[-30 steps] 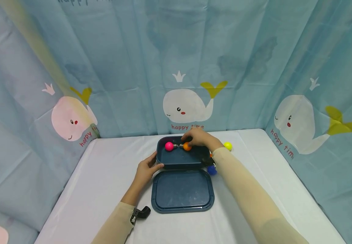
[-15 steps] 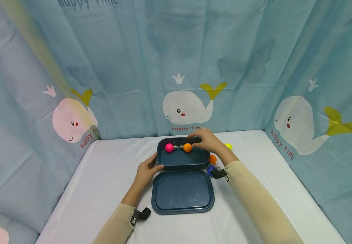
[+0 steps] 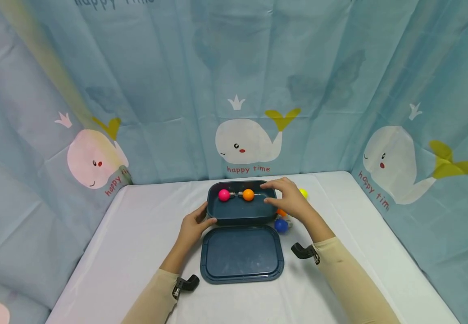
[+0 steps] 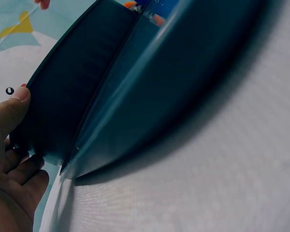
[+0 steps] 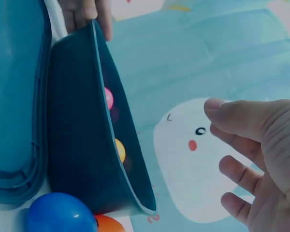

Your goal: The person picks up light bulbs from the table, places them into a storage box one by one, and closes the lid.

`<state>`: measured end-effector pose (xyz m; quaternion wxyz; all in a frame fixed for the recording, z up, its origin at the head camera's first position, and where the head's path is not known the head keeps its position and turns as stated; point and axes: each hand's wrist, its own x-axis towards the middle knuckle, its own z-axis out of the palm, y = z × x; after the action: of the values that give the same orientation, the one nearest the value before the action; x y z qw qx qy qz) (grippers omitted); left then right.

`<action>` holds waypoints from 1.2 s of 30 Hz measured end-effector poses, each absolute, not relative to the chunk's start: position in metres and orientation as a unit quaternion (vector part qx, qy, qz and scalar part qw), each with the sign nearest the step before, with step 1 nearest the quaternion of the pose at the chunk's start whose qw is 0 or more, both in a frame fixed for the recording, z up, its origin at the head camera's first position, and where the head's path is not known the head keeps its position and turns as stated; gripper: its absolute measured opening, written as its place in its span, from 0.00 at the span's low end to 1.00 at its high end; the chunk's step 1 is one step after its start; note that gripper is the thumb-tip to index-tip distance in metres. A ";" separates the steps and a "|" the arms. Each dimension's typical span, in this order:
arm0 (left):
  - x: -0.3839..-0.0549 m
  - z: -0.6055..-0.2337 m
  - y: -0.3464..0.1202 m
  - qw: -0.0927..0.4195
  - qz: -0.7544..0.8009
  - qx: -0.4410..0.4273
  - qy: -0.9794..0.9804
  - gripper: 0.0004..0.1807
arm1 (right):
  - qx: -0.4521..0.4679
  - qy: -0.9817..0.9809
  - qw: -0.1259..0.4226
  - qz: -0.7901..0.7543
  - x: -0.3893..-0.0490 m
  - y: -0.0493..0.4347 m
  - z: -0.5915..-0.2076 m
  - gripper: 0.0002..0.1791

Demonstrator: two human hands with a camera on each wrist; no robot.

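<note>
Near the surface's far edge, the left hand [image 3: 192, 226] grips the box's [image 3: 239, 211] left wall, thumb on the rim, fingers [image 4: 19, 166] curled beneath. The right hand [image 3: 289, 201] hovers over the right rim, fingers [image 5: 241, 174] spread, holding nothing. Inside the smooth, dark-blue plastic box lie pink [image 3: 224, 195] and orange [image 3: 248, 195] bulbs. Its flat lid [image 3: 242, 253] lies nearer. Only the right wrist view shows the blue bulb [image 5: 60, 212] against the box's outer wall.
</note>
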<state>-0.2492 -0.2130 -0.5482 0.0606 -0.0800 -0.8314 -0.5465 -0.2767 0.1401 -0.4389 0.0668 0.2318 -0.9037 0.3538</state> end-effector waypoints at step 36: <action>-0.251 -0.551 -0.215 0.054 -0.550 -0.084 -0.829 0.47 | 0.185 -0.903 0.104 0.374 -0.261 0.207 -0.455 0.22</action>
<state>-0.2513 -0.2149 -0.5513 0.0537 -0.0838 -0.8295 -0.5496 -0.2614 0.2074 -0.4552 0.1042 0.1851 -0.9026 0.3745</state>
